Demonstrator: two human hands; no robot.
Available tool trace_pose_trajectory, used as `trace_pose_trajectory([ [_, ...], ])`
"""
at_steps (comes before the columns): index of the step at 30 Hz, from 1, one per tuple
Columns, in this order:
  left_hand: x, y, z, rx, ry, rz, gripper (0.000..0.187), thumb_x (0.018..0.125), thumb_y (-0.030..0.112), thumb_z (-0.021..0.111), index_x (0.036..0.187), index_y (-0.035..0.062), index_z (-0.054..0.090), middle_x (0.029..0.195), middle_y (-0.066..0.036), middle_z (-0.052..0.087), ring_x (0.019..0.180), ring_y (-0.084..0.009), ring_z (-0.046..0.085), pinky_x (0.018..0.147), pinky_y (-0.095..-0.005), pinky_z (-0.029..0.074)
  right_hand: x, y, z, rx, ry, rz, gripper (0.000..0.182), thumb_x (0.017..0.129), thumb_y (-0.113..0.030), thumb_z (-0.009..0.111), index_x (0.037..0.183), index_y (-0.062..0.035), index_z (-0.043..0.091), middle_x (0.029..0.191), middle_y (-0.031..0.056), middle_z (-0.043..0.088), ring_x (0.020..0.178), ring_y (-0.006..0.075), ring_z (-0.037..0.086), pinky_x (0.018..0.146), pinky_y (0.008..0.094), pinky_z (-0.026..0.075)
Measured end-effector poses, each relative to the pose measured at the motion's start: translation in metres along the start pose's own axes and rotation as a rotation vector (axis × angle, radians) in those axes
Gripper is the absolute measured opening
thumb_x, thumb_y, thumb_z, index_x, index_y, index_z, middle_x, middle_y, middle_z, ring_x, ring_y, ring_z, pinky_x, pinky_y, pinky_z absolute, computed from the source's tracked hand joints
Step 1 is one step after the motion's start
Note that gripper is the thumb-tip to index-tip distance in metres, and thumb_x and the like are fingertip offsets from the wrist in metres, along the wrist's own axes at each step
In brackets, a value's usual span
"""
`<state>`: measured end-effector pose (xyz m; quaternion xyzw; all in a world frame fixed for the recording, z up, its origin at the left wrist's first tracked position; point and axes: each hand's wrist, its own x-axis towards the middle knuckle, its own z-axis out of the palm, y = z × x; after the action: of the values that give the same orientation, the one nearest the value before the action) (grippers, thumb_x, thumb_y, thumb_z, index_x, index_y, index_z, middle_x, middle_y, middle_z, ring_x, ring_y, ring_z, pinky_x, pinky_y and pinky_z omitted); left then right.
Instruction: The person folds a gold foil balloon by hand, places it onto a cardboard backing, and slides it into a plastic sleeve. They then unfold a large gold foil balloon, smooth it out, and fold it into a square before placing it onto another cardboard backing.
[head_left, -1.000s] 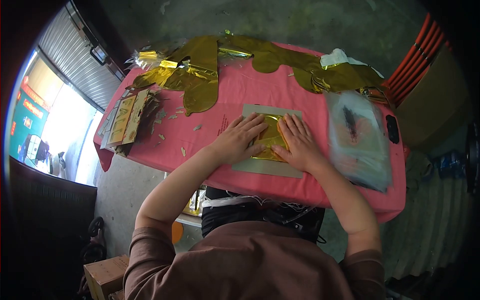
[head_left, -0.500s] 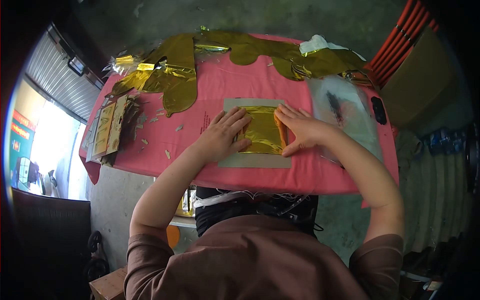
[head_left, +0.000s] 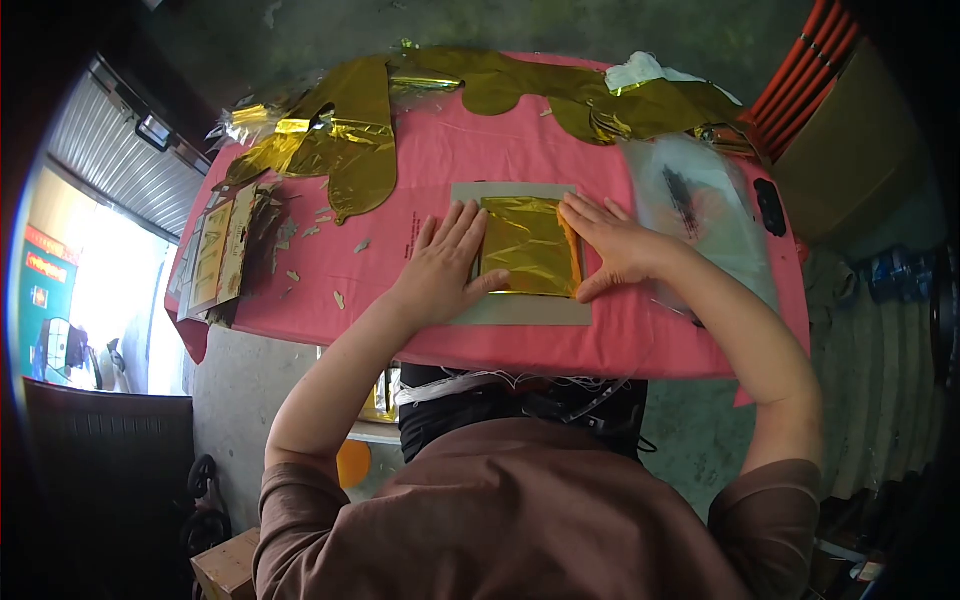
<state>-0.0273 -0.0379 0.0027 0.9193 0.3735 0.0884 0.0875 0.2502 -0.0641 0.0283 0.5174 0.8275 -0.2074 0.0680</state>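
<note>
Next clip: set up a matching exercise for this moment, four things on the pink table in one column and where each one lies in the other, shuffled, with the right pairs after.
Things:
1. folded gold foil
2. grey card
3. clear plastic bags
4. card packets

Places:
A. at the table's left edge
B. flat between the left hand and the right hand
C. right of the right hand, near the table's right side
D. directly under the folded foil, on the pink tablecloth

Pairs: 1-B, 2-D, 3-C, 4-A
</note>
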Motion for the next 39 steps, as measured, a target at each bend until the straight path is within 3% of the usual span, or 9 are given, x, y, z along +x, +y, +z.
trace_pose_trajectory([
  [7, 0.005, 0.005, -0.001, -0.068, -0.032, 0.010, 0.077, 0.090, 0.052, 0.043, 0.142, -0.0009, 0.020, 0.148, -0.021, 0.020, 0.139, -0.0332, 0.014, 0.112, -0.0466, 0.011, 0.001, 0.004, 0.005, 0.128, 0.071, -0.078, 0.125, 0.055, -0.052, 0.079, 0.143, 0.0044, 0.010, 0.150, 0.0228, 0.005, 0.141, 0.0325, -0.001, 0.114, 0.0396, 0.009],
  [16, 0.005, 0.001, -0.004, -0.016, -0.043, 0.021, 0.075, 0.091, 0.052, 0.041, 0.141, -0.0006, 0.022, 0.148, -0.021, 0.020, 0.139, -0.0330, 0.014, 0.111, -0.0473, 0.011, 0.011, -0.006, 0.006, 0.120, 0.066, -0.054, 0.124, 0.057, -0.056, 0.077, 0.142, 0.0051, 0.011, 0.150, 0.0241, 0.004, 0.140, 0.0363, 0.002, 0.114, 0.0390, 0.011],
  [31, 0.006, -0.003, 0.001, 0.060, -0.005, 0.084, 0.077, 0.089, 0.053, 0.043, 0.141, 0.0005, 0.023, 0.147, -0.019, 0.024, 0.139, -0.0313, 0.015, 0.110, -0.0496, 0.015, 0.050, -0.054, 0.011, 0.057, 0.094, -0.063, 0.122, 0.061, -0.058, 0.074, 0.140, 0.0099, 0.011, 0.146, 0.0315, 0.006, 0.139, 0.0384, 0.007, 0.114, 0.0400, 0.012],
  [39, 0.002, -0.002, -0.003, 0.038, 0.041, 0.102, 0.076, 0.088, 0.053, 0.043, 0.141, 0.0015, 0.025, 0.146, -0.019, 0.026, 0.138, -0.0319, 0.019, 0.110, -0.0501, 0.017, 0.063, -0.063, 0.014, 0.060, 0.109, -0.070, 0.123, 0.060, -0.059, 0.074, 0.140, 0.0094, 0.010, 0.146, 0.0313, 0.007, 0.139, 0.0371, 0.006, 0.113, 0.0420, 0.010],
])
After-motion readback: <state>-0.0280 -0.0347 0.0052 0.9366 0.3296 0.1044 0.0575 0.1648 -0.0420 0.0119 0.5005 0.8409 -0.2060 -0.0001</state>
